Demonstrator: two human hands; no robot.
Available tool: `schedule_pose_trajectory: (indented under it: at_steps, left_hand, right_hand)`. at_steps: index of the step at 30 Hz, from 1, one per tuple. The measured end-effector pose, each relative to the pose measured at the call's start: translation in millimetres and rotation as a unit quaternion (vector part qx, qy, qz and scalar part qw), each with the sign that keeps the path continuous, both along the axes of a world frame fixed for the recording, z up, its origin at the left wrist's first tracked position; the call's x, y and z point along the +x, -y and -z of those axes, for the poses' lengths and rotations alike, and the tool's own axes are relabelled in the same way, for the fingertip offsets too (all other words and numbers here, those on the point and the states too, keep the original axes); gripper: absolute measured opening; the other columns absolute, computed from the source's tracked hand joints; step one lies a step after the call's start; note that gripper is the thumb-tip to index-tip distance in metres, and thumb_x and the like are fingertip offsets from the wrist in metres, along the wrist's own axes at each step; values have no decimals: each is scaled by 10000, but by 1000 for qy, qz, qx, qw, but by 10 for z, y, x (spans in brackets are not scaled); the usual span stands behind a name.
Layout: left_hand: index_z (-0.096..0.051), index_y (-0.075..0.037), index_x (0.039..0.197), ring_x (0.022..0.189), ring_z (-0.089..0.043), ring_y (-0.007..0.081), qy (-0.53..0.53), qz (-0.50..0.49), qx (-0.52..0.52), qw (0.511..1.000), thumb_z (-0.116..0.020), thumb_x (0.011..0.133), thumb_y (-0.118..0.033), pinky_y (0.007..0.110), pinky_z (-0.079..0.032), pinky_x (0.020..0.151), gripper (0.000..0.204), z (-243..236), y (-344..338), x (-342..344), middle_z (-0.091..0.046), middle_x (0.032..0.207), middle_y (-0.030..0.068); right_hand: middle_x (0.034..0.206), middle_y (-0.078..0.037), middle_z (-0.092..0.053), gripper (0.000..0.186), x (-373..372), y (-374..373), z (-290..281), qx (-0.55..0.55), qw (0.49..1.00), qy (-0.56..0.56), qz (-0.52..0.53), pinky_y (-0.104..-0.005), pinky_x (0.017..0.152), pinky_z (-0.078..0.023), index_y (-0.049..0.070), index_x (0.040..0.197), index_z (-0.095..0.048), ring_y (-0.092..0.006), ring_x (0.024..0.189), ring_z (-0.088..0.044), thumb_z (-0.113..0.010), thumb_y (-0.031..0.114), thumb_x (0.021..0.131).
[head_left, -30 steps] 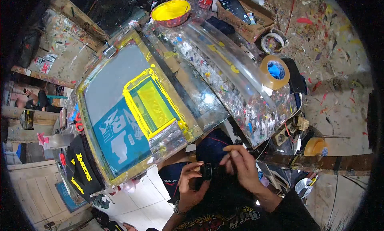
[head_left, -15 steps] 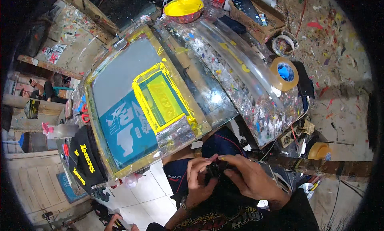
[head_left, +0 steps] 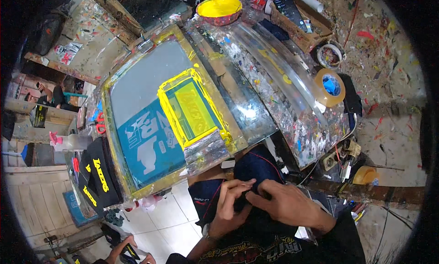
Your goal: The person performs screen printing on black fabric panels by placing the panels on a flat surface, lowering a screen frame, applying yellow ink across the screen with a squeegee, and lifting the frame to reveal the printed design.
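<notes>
Over my lap, my left hand point(head_left: 229, 208) is closed, its fingers curled inward. Close beside it my right hand point(head_left: 290, 205) is closed too, thumb and fingers bent down toward the left fingertips. Something dark between them blends with my black shirt point(head_left: 270, 250), so I cannot make it out. Just beyond my hands lies a wooden-framed printing screen point(head_left: 153, 188) with a teal stencil area. A rectangle of thick yellow ink point(head_left: 167, 113) borders one design on its mesh. Grey tape point(head_left: 208, 145) covers the near end of that rectangle.
Black printed cloths point(head_left: 103, 172) lie left of the screen. A bowl of yellow ink point(head_left: 219, 9) stands at the back. On the paint-spattered bench right are a clear tape roll point(head_left: 330, 86) and a clear plastic sheet point(head_left: 279, 67). Another person's arm point(head_left: 121, 249) shows lower left.
My right hand has lowered and its fingers have bent toward the left hand. The dark thing between them shows less. The view has shifted slightly, and the other person's arm has moved.
</notes>
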State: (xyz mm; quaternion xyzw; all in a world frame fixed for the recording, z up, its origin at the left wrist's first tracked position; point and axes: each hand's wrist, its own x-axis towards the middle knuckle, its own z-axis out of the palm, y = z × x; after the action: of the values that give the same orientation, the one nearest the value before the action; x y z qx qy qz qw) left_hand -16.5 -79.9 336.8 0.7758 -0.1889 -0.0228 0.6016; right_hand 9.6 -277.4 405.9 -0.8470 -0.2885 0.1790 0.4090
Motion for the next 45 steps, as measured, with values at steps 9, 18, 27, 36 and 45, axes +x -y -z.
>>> schedule_pose_trajectory:
  at_steps: [9,18,27,36,45]
  left_hand:
    - [-496,-48,1274,1215,-492,223,-216,114,-123,962,-699,754,129,326,-394,1024,585,-10,-206,40,-461,1239,109]
    - [-504,-52,1244,1240,-467,238,-190,140,-147,961,-684,735,138,340,-372,1035,572,-21,-271,26,-450,1238,120]
    - [-517,-51,1207,1184,-537,298,-80,62,-143,985,-664,705,169,401,-424,1045,568,-22,-207,47,-479,1212,145]
    - [-503,-25,1202,1191,-542,299,-116,47,-138,982,-628,726,185,429,-417,1098,535,-7,-197,57,-474,1210,156]
    - [-498,-22,1215,1224,-523,307,-79,12,-57,995,-617,736,182,422,-413,1095,534,-25,-181,35,-468,1224,149]
  right_hand:
    - [979,-166,-502,282,133,11,-92,-58,991,-22,-116,-459,592,-529,68,1231,-549,-371,768,-638,-505,179,975]
    - [902,-140,-552,281,194,17,-78,40,995,-68,-63,-449,564,-507,73,1196,-574,-360,727,-627,-607,117,920]
    - [717,-68,-503,191,162,-31,-117,50,995,86,22,-381,500,-441,55,974,-645,-255,577,-570,-742,150,840]
    - [705,-62,-466,203,63,-138,83,36,986,161,39,-370,452,-413,64,1005,-627,-252,523,-532,-726,145,848]
    - [764,-82,-549,276,106,-93,-110,31,993,94,67,-381,502,-445,67,1091,-620,-274,599,-594,-728,166,857]
